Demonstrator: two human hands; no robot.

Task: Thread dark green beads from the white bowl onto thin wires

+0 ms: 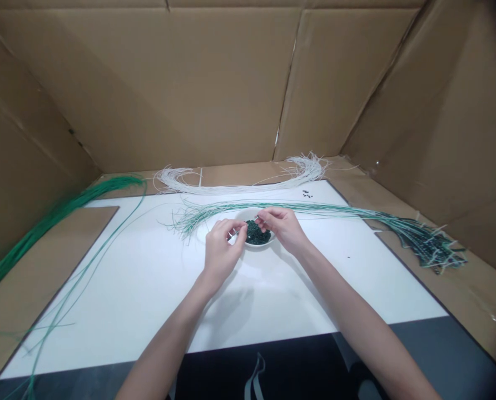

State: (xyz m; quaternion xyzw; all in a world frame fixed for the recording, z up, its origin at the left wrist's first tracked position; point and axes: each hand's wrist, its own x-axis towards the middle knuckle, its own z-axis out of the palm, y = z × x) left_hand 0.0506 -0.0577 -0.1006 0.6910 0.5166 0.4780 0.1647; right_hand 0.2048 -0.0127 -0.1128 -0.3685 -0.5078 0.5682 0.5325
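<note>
A small white bowl (259, 245) full of tiny dark green beads (257, 234) stands on the white board. Above its left rim is my left hand (223, 244), thumb and fingertips pinched together. My right hand (282, 226) is over the bowl's right side, its thumb and fingers also pinched. Whatever sits between the fingertips of either hand is too small to make out. Just behind the bowl lies a bundle of green and white strands (327, 209), with dark beaded sections (434, 247) at its right end.
A bunch of white strands (248, 189) curves along the back. Long green strands (60, 214) lie at the left, some trailing over the white board (148, 311). A few dark bits (307, 194) rest near the back right. Cardboard walls (168, 89) enclose the back and sides.
</note>
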